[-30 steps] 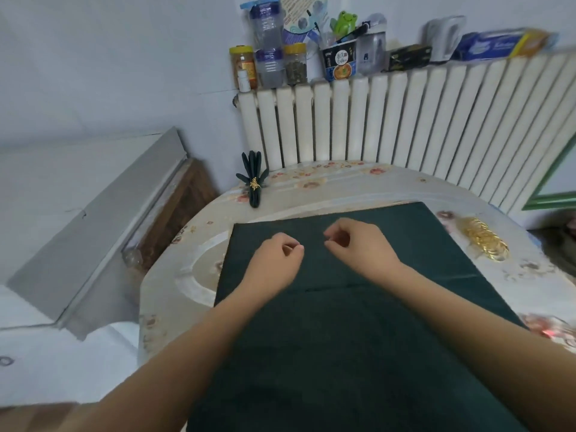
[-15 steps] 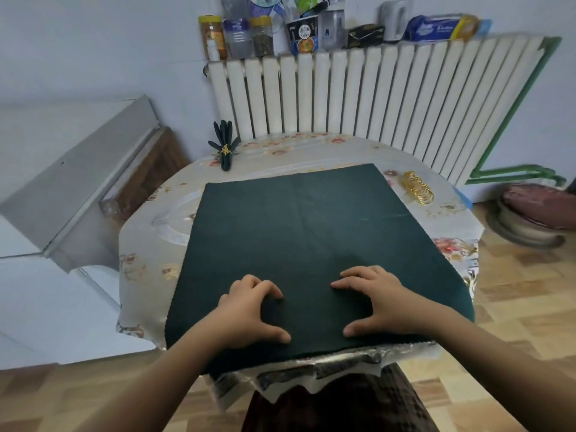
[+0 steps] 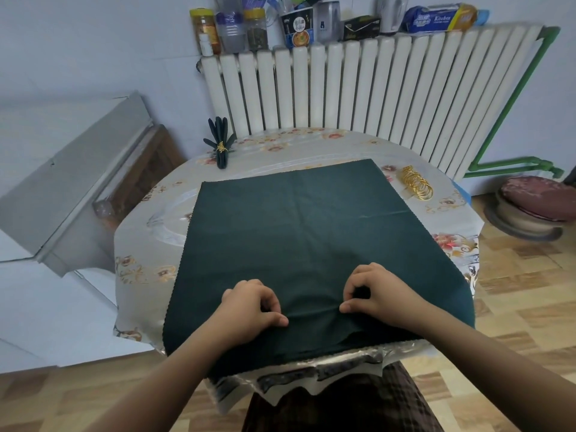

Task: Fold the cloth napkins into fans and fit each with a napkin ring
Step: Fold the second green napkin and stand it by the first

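Dark green cloth, the napkin (image 3: 299,238), lies spread flat over most of the round worktop (image 3: 149,244), whose flowered plastic cover hangs past the near rim. The napkin's near edge reaches that rim and its far edge stops short of the radiator (image 3: 358,88). Faint creases cross it lengthwise and crosswise.

Both hands work at the near part of the napkin, side by side and a little apart. The left hand (image 3: 252,310) has its fingers curled down onto the fabric, thumb stretched toward the middle, pinching up a low ridge of cloth. The right hand (image 3: 377,294) mirrors it, fingers curled and thumb pointing inward, gripping the same ridge; a small gather of wrinkles runs between the two thumbs. How much cloth sits inside each pinch is hard to judge, since the fingers cover it.

At the far left of the worktop stands a finished fan napkin (image 3: 220,145), dark green, its pleats spreading upward and cinched by a gold ring with a leaf ornament. At the far right, just beside the napkin's corner but apart from it, lies a row of gold napkin rings (image 3: 416,182). Jars, a cup and boxes line the top of the radiator.
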Demonstrator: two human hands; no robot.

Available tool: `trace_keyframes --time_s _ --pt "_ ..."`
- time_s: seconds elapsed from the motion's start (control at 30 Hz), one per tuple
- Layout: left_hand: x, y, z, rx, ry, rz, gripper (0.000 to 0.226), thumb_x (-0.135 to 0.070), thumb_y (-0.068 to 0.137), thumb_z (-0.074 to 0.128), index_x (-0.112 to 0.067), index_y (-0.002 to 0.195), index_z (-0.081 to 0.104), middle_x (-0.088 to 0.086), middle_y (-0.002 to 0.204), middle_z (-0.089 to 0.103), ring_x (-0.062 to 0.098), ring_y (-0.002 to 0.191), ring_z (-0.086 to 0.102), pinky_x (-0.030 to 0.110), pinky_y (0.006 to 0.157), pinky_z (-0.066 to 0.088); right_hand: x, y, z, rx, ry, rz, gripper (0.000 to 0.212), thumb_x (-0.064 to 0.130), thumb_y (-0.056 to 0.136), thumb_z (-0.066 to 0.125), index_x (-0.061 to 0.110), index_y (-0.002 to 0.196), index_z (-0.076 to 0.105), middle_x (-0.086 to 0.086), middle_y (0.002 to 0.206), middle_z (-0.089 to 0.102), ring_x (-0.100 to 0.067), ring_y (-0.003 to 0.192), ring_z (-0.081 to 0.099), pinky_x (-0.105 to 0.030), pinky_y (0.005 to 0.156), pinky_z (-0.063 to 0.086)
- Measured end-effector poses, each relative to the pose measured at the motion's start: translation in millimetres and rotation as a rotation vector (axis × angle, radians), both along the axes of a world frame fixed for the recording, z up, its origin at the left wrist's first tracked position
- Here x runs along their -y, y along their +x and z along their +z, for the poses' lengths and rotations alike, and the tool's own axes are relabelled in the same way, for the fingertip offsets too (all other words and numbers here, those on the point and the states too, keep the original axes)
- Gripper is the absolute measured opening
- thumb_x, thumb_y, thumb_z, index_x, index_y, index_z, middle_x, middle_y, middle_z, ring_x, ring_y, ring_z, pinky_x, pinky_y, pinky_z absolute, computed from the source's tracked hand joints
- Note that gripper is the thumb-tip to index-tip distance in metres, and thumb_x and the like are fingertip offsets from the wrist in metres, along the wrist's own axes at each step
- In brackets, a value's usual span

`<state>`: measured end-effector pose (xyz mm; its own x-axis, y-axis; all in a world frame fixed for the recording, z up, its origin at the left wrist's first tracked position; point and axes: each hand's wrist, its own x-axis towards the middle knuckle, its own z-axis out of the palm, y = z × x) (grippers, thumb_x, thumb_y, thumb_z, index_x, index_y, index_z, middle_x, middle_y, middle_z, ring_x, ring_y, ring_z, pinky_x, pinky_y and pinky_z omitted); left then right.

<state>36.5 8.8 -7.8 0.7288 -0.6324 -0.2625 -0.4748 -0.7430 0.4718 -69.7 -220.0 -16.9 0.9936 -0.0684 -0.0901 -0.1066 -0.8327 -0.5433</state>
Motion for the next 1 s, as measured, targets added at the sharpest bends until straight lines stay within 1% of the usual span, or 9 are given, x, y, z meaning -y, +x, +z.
trace_keyframes --time_s 0.13,0.2,0.27,0.33,0.47,0.67,0.8,0.93,1.0 --pt "3.1 2.8 6.9 0.131 -0.105 -0.008 0.02 -0.036 0.09 0.059 -0.024 0.079 0.049 -0.007 0.085 0.059 0.013 0.081 0.055 0.032 0.075 0.046 -3.5 6.2 8.6 0.095 -0.044 -0.126 0.019 0.04 0.085 0.064 0.027 0.077 0.053 0.006 0.079 0.066 -0.014 0.078 0.057 -0.029 0.066 0.043" --pt "9.0 4.9 12.6 0.282 -0.097 -0.05 0.02 -0.033 0.097 0.046 -0.019 0.086 0.039 -0.006 0.068 0.053 0.017 0.065 0.05 0.032 0.061 0.039 -6.8 13.6 12.4 0.163 -0.133 -0.152 0.02 0.039 0.091 0.056 0.023 0.084 0.045 0.003 0.07 0.063 -0.021 0.07 0.057 -0.031 0.058 0.036" --pt "13.1 11.0 18.8 0.31 -0.055 -0.069 0.021 -0.033 0.1 0.041 -0.018 0.086 0.034 -0.005 0.063 0.048 0.019 0.06 0.046 0.032 0.057 0.034 -6.5 20.0 19.8 0.176 -0.182 -0.149 0.02 0.038 0.094 0.051 0.023 0.085 0.04 0.006 0.06 0.052 -0.022 0.065 0.052 -0.031 0.056 0.029" --pt "14.3 21.7 26.7 0.202 -0.02 -0.08 0.022 -0.035 0.099 0.043 -0.019 0.085 0.036 -0.004 0.067 0.051 0.017 0.062 0.047 0.032 0.059 0.036 -1.2 25.6 30.4 0.139 -0.174 -0.12 0.021 0.038 0.094 0.051 0.024 0.083 0.04 0.009 0.058 0.047 -0.018 0.063 0.048 -0.03 0.058 0.03" --pt "18.0 47.8 43.2 0.06 0.087 -0.146 0.02 -0.038 0.095 0.05 -0.024 0.083 0.043 -0.008 0.075 0.053 0.009 0.067 0.048 0.029 0.065 0.039 11.8 43.2 53.1 -0.02 -0.129 -0.019 0.024 0.041 0.09 0.057 0.031 0.073 0.043 0.01 0.072 0.057 -0.013 0.073 0.054 -0.029 0.065 0.041" --pt "45.2 94.9 35.9 0.214 0.148 -0.058 0.017 -0.033 0.097 0.046 -0.019 0.088 0.042 -0.004 0.08 0.052 0.016 0.073 0.049 0.031 0.061 0.034 23.9 114.2 42.1 0.033 -0.297 -0.068 0.014 0.037 0.092 0.054 0.025 0.087 0.049 0.003 0.097 0.062 -0.02 0.093 0.056 -0.028 0.07 0.037" --pt "54.7 106.6 20.3 0.346 0.062 -0.018 0.011 -0.03 0.097 0.046 -0.019 0.099 0.046 0.0 0.105 0.053 0.02 0.094 0.051 0.032 0.079 0.04 26.9 140.4 24.2 0.196 -0.276 -0.053 0.018 0.037 0.089 0.058 0.025 0.101 0.062 0.002 0.106 0.056 -0.021 0.105 0.051 -0.031 0.086 0.043" --pt "51.2 99.5 3.7 0.339 0.006 -0.122 0.041 -0.058 0.088 0.048 -0.027 0.114 0.054 -0.007 0.117 0.052 0.015 0.112 0.047 0.033 0.094 0.04 25.6 139.3 11.2 0.169 -0.223 0.144 0.04 0.055 0.078 0.064 0.033 0.111 0.063 0.01 0.117 0.056 -0.012 0.11 0.048 -0.031 0.097 0.036" --pt "49.2 99.6 -3.1 0.327 0.062 -0.134 0.054 -0.063 0.083 0.052 -0.029 0.125 0.049 -0.01 0.125 0.049 0.014 0.117 0.045 0.032 0.097 0.038 28.8 143.1 3.4 0.159 -0.28 0.138 0.038 0.05 0.081 0.064 0.033 0.115 0.062 0.014 0.119 0.058 -0.009 0.111 0.049 -0.027 0.097 0.033"
